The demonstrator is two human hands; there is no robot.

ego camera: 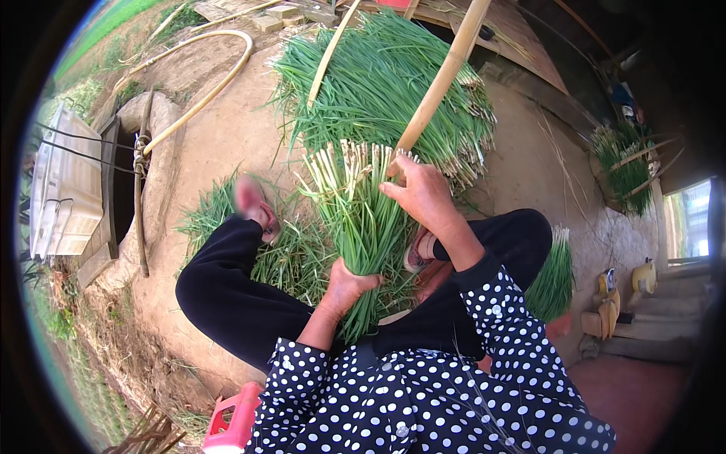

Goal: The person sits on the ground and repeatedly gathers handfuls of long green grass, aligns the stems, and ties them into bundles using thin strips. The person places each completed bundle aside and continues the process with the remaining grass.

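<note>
My left hand (347, 288) is closed around the lower, leafy part of a bunch of garlic chives (363, 227). The pale stem ends of the bunch fan out at its top, away from my body. My right hand (417, 184) is at the upper right of those ends, with thumb and forefinger bent towards them; whether it pinches a stem I cannot tell. Beyond the bunch lies a large heap of chives (374, 85) with leaves to the left and many stem ends to the right. Loose chive leaves (295, 261) are scattered on the ground between my feet.
A bamboo pole (442, 79) slants over the heap beside a thin bamboo strip (332, 57). Another chive bundle (556, 278) stands by my right knee. Left are a white plastic crate (71, 187) and a bent pole (198, 108). A pink plastic stool (232, 417) is lower left.
</note>
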